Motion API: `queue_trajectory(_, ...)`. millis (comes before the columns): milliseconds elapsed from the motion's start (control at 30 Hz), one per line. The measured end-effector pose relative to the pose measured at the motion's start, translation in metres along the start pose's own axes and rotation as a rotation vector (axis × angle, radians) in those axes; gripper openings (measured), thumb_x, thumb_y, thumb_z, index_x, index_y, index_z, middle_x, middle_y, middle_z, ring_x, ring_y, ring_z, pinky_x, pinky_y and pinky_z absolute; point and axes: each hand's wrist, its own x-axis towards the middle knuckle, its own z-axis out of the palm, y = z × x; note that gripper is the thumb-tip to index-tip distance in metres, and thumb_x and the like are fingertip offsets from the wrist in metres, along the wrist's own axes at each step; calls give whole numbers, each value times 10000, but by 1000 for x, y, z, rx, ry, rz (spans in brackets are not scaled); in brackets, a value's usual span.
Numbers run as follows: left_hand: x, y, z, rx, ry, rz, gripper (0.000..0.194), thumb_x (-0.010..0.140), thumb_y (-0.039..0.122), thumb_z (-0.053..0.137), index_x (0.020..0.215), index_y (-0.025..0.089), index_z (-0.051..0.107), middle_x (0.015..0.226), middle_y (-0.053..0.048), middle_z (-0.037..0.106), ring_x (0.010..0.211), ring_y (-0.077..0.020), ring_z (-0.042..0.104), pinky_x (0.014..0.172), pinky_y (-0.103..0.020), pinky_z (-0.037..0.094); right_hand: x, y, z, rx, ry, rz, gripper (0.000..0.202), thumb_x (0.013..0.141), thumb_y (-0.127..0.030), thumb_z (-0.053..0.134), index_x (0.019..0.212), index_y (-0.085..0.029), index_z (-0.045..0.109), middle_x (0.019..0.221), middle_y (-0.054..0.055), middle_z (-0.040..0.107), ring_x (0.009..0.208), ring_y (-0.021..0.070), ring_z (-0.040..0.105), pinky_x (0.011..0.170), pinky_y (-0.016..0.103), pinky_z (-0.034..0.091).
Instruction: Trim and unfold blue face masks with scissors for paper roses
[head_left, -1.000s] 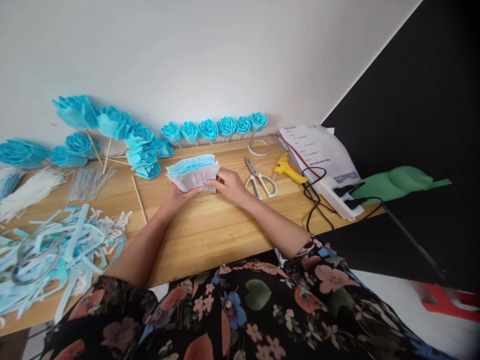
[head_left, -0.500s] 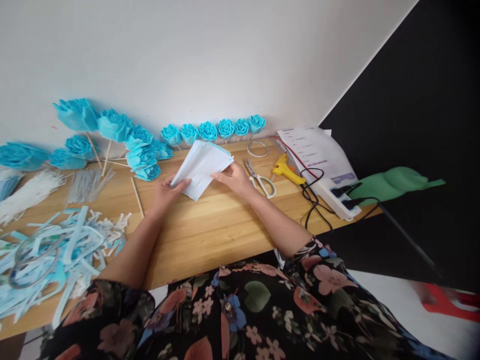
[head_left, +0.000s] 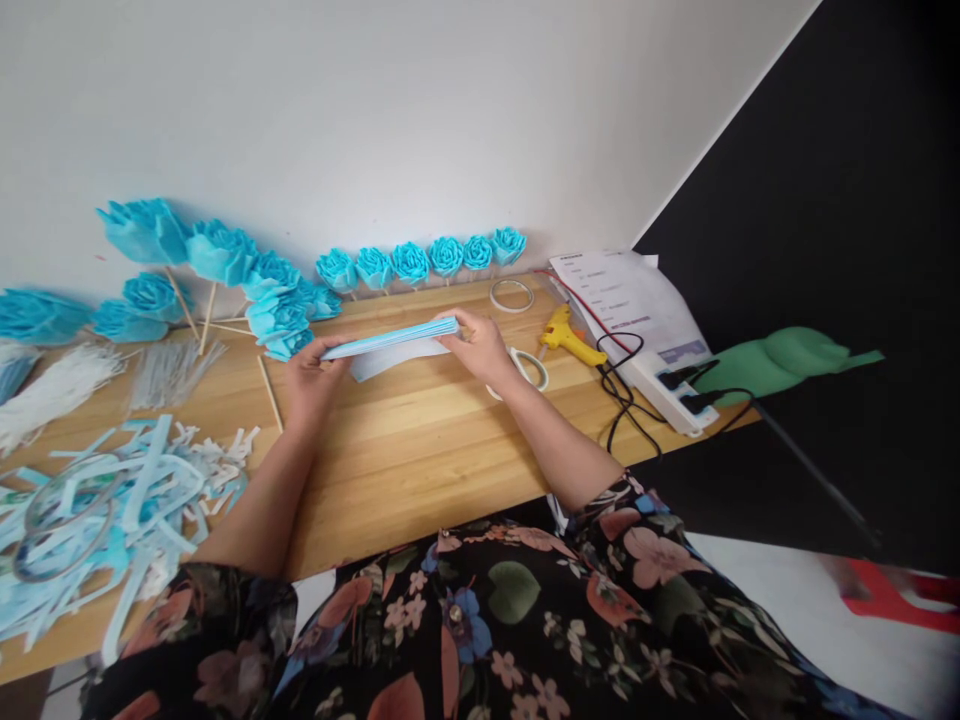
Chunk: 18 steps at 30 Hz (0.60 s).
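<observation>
Between my two hands a stack of thin light-blue and white sheets [head_left: 394,338] is held edge-on above the wooden table, its layered edge toward me. One pale sheet [head_left: 386,358] hangs below the stack. My left hand [head_left: 313,378] is closed on the left end, thumb on top. At the right end my right hand [head_left: 480,345] pinches the stack. Just under the right wrist lie scissors [head_left: 532,368], their blades hidden by the hand. A thin wooden stick [head_left: 271,392] lies beside my left hand.
Blue paper flowers [head_left: 411,262] line the wall, larger ones [head_left: 221,250] at left. Paper strips [head_left: 112,510] and a wire bundle [head_left: 172,372] lie left. At right are a tape roll [head_left: 511,295], yellow glue gun [head_left: 568,338], black cord [head_left: 626,395], power strip [head_left: 675,395] and printed paper [head_left: 626,295].
The stack has been tipped from showing its broad white face to lying nearly edge-on. My left hand has shifted left to its far end, and the right hand covers the scissor blades.
</observation>
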Motion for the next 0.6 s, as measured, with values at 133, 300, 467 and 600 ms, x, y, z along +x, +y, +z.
queue_trajectory(133, 0, 6, -2, 37, 93, -51, 240, 758, 372, 684, 882, 167, 699, 742, -1, 660, 614, -125, 558, 601, -242, 453, 0, 8, 4, -71, -20, 127, 224, 797, -337, 668, 943, -178, 731, 877, 20, 726, 850, 200, 655, 808, 310, 487)
queue_trajectory(300, -1, 9, 0, -23, 39, -82, 217, 811, 382, 657, 803, 169, 614, 554, 52, 504, 443, -90, 453, 440, -217, 364, 0, 17, 8, -10, -34, 234, 271, 777, -325, 681, 970, -145, 744, 929, 58, 744, 873, 219, 674, 820, 341, 513)
queue_trajectory(467, -2, 4, 4, -152, 21, 8, 212, 842, 371, 636, 894, 173, 580, 639, 38, 545, 488, -95, 518, 459, -208, 434, -1, 15, 12, 229, 5, 274, 332, 786, -366, 650, 1033, -150, 701, 859, 24, 721, 627, 119, 591, 577, 243, 509)
queue_trajectory(600, -3, 4, 7, -141, 30, 1, 215, 825, 366, 650, 887, 174, 574, 637, 38, 535, 521, -106, 537, 488, -213, 453, -1, 17, 15, 249, -23, 292, 253, 778, -311, 645, 976, -156, 672, 796, 6, 688, 546, 86, 540, 490, 202, 468)
